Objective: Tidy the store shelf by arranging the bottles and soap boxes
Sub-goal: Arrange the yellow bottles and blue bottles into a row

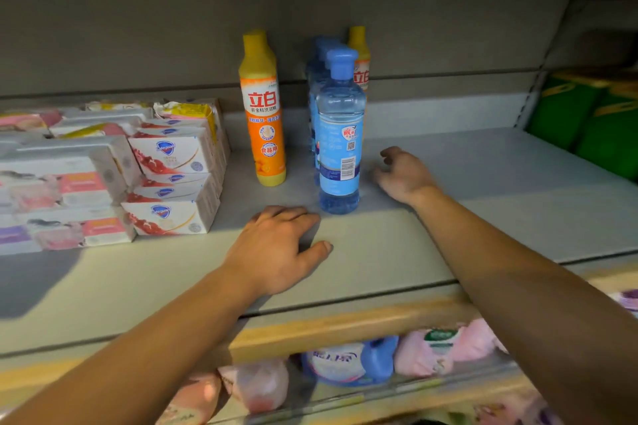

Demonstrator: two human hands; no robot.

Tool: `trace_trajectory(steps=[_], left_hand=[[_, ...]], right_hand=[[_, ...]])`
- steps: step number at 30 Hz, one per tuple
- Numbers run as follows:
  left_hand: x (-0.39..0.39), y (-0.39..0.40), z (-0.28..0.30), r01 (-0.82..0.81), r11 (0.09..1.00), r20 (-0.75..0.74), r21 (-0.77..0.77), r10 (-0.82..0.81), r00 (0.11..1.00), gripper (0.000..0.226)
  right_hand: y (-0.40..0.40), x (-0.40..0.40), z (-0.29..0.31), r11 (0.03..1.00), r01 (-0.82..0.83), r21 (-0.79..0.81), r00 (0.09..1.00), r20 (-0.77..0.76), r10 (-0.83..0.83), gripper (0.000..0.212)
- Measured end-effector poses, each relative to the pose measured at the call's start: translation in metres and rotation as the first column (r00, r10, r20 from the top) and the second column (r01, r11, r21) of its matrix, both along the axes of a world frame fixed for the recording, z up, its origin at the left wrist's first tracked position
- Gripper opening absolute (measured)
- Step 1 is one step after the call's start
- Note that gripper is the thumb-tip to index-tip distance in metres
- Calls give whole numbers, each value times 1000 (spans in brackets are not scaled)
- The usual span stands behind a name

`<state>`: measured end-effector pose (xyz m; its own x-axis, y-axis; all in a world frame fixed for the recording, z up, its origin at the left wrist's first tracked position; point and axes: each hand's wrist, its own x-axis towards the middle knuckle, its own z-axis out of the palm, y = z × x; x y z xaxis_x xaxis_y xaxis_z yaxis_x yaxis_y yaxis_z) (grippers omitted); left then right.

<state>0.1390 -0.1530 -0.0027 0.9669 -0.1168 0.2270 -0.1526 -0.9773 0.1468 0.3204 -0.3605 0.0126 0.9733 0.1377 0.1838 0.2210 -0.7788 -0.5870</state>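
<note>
Resting at frame centre: left hand flat on shelf, right hand loosely curled, empty, flanking blue bottle; soap boxes sitting left.

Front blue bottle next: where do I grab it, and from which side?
Wrap the right hand round the labelled middle of the front blue bottle, coming from its right. It stands upright, that side is bare shelf, and the hand lies open beside it. More blue bottles crowd behind; the narrow cap gives less hold.
</note>
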Motion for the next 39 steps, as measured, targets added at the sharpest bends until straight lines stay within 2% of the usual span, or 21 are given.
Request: trace_trajectory(steps=[3,6,10,16,21,24,27,29,31,33,35,39], left_hand=[[-3,0,4,31,998,3,-50,-31,1000,59],[-7,3,7,53,978,9,-201,-52,999,44],[-15,11,14,-5,846,32,-533,26,999,43],[-38,51,35,49,732,170,-680,92,981,36],[-64,114,57,49,734,359,-678,271,893,28],[-73,148,69,-35,838,475,-544,342,811,37],[-74,177,80,-141,891,559,-431,387,734,42],[-68,196,83,-228,922,576,-314,375,726,50],[-62,209,79,-275,934,542,-229,357,761,59],[-58,213,70,-308,930,512,-200,367,776,60],[-55,213,57,-307,934,553,-182,355,754,54],[-49,217,48,-274,946,626,-175,322,710,48]], right_hand=[[-7,-45,2,1000,-5,19,1000,2,5,53],[-12,-94,3,998,-7,65,1000,28,5,50],[-5,-152,3,989,-28,148,996,86,15,42],[52,-190,33,931,-191,312,980,119,161,35],[115,-173,66,891,-287,353,949,231,214,33],[149,-146,85,887,-303,349,938,275,213,37],[172,-116,101,918,-254,305,939,306,158,45],[183,-99,107,936,-181,301,941,330,76,44],[193,-83,109,938,-115,328,949,314,6,46],[203,-69,107,942,-60,332,960,278,-37,50],[209,-60,102,937,-37,347,968,245,-52,51],[209,-59,88,933,-32,358,944,317,-90,44]])
